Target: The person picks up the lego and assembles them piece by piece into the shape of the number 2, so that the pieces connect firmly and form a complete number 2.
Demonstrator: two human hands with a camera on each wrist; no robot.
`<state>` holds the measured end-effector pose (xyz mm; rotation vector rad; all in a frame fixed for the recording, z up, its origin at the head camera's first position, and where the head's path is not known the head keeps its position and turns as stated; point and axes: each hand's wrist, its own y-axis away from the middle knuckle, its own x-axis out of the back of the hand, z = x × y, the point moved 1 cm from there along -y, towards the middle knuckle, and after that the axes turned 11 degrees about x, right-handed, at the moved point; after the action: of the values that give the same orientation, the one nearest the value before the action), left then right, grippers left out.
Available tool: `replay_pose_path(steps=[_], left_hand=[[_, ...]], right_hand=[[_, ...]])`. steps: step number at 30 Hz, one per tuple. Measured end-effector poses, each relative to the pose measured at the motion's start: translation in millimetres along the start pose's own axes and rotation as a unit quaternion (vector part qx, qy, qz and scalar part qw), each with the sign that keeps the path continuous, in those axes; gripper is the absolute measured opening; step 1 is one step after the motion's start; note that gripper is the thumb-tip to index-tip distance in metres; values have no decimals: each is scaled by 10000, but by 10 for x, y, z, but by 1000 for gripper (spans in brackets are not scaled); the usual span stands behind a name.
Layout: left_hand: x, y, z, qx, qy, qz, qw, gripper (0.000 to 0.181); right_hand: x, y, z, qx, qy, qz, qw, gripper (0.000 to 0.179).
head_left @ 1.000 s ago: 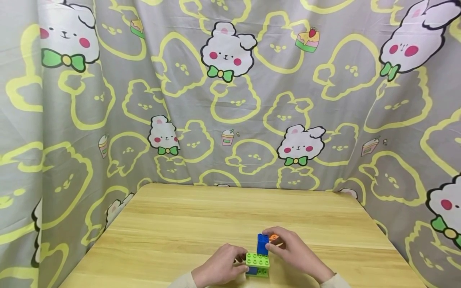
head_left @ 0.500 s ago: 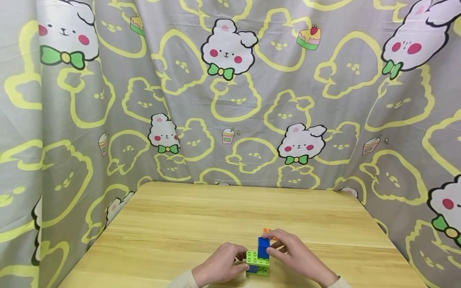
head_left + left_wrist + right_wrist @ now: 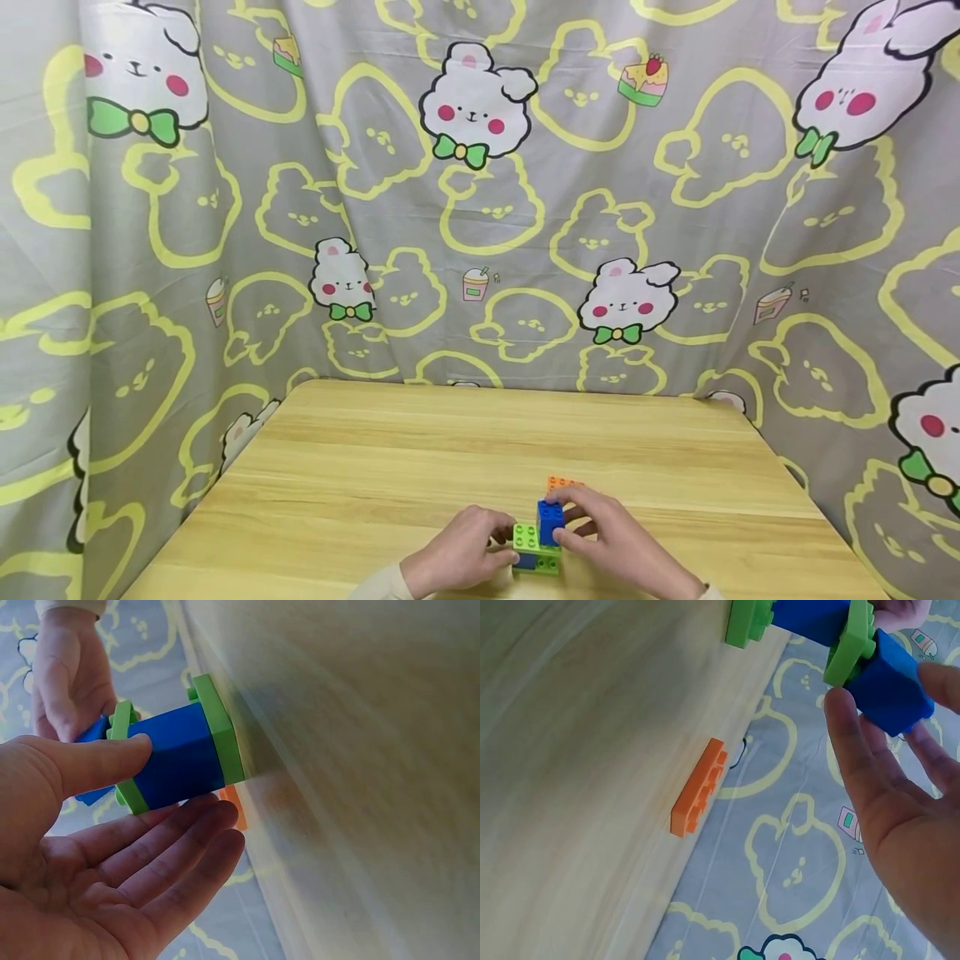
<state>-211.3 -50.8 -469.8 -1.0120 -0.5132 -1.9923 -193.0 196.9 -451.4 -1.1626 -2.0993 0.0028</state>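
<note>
left hand (image 3: 465, 552) pinches the lower blue block (image 3: 180, 757), which sits between the lower green plate (image 3: 223, 739) and the upper green plate (image 3: 524, 537), near side of counter (image 3: 420, 450). right hand (image 3: 611, 537) grips the upper blue block (image 3: 552, 525), tilted at the upper plate's right end. judged step: seating it; next move calls for levelling, aligning studs, pressing down. orange brick (image 3: 699, 787) lies farther off, untouched.

It's a curtained-off table nook we're in, home or studio I can't tell, with grey fabric curtains (image 3: 408, 367) falling in folds behind and down both sides, covered in cartoon bunnies (image 3: 474, 100), cake slices (image 3: 643, 87) and drink cups (image 3: 474, 288), hemming in this pale wood-grain tabletop (image 3: 405, 446).
</note>
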Motion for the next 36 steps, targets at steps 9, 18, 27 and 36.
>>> replay_pose_path(steps=[9, 18, 27, 36], left_hand=[[3, -8, -3, 74, 61, -59, 9999, 8], [3, -10, 2, 124, 47, -75, 9999, 8], [-7, -11, 1, 194, 105, -130, 9997, 8], [-6, -2, 7, 143, 82, -86, 9998, 7]], right_hand=[[-74, -16, 19, -250, 71, -17, 9997, 48], [-117, -21, 17, -382, 44, 56, 9992, 45], [-124, -7, 7, -442, 43, 55, 9990, 45], [-128, -13, 23, -392, 164, 112, 9990, 45]])
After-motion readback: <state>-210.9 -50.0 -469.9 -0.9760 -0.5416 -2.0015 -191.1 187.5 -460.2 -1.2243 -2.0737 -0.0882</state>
